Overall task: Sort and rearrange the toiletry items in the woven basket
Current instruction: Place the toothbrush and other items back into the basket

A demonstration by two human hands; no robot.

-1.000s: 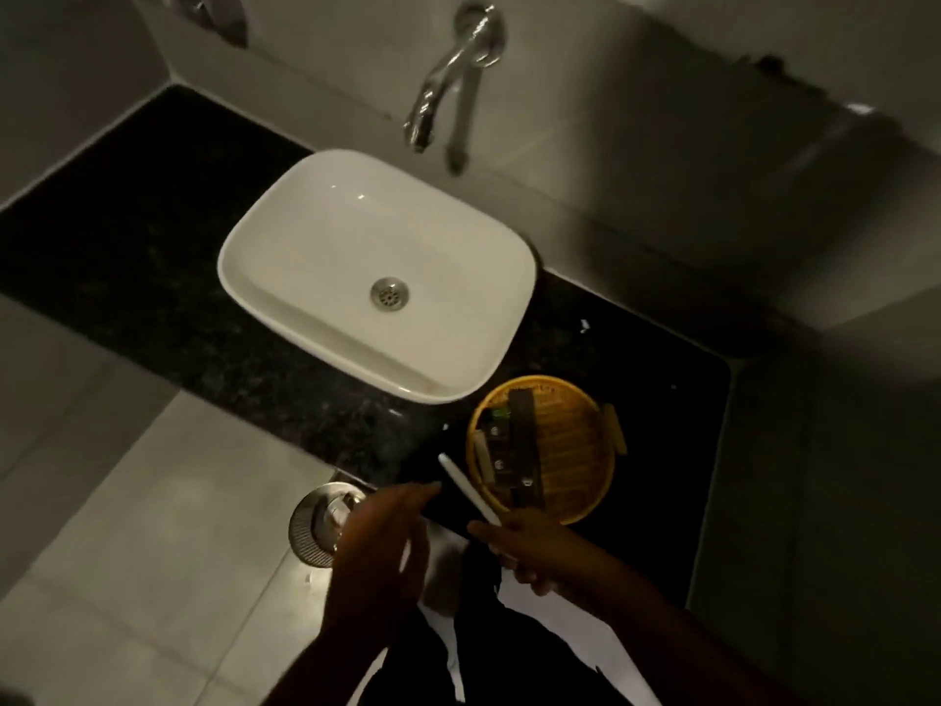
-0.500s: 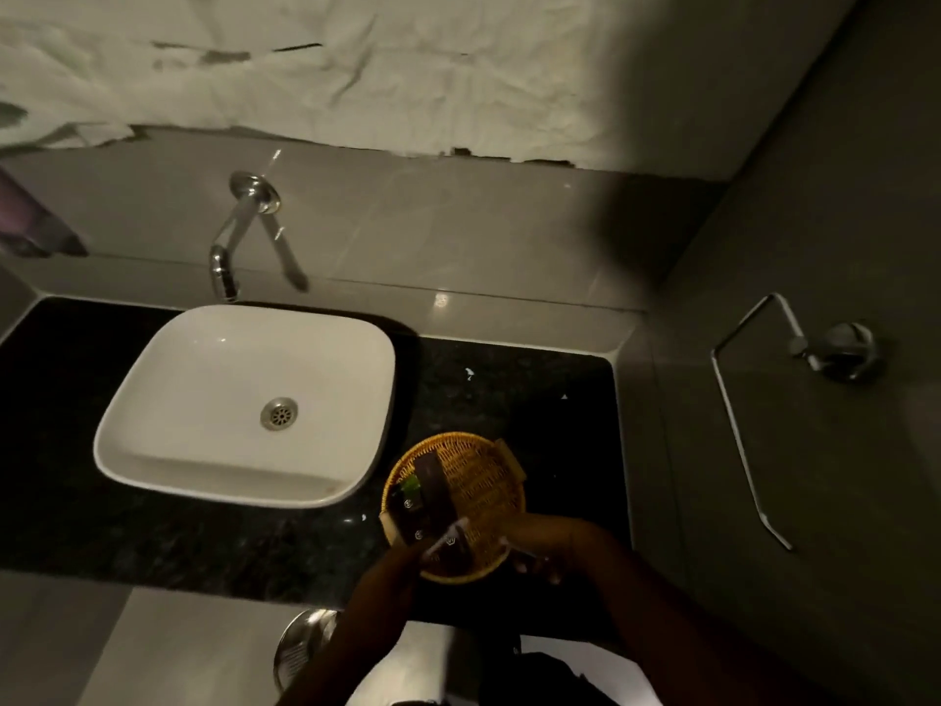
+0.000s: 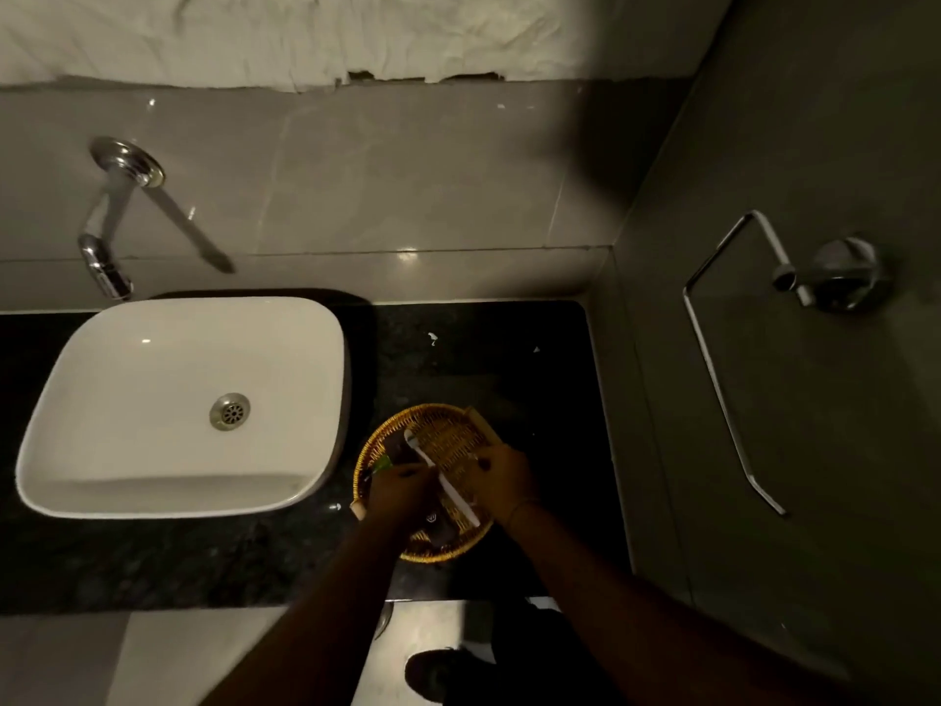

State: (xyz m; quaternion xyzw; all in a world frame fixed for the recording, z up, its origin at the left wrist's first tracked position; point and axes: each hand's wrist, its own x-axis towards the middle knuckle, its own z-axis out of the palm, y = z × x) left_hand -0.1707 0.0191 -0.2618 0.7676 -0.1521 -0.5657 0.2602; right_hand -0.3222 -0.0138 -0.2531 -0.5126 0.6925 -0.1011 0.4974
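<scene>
Both my hands are over the round yellow woven basket [image 3: 448, 430], which sits on the black speckled stone counter [image 3: 153, 563] just right of the white rectangular ceramic basin [image 3: 153, 400]. My left hand [image 3: 399, 489] is curled down over the basket's left half, fingers bent among dark items there; whether it grips any of them I cannot tell. A small green-tipped item [image 3: 382, 465] shows just beside its knuckles. My right hand [image 3: 501, 473] is at the basket's right rim, fingers bent inward; grip likewise unclear in this dim light. A long white plastic stick-like item [image 3: 442, 479] lies diagonally across the basket floor between the two hands, head end toward the wall. Chrome wall tap [image 3: 109, 216] above the basin; chrome towel ring [image 3: 733, 359] on the right wall.
</scene>
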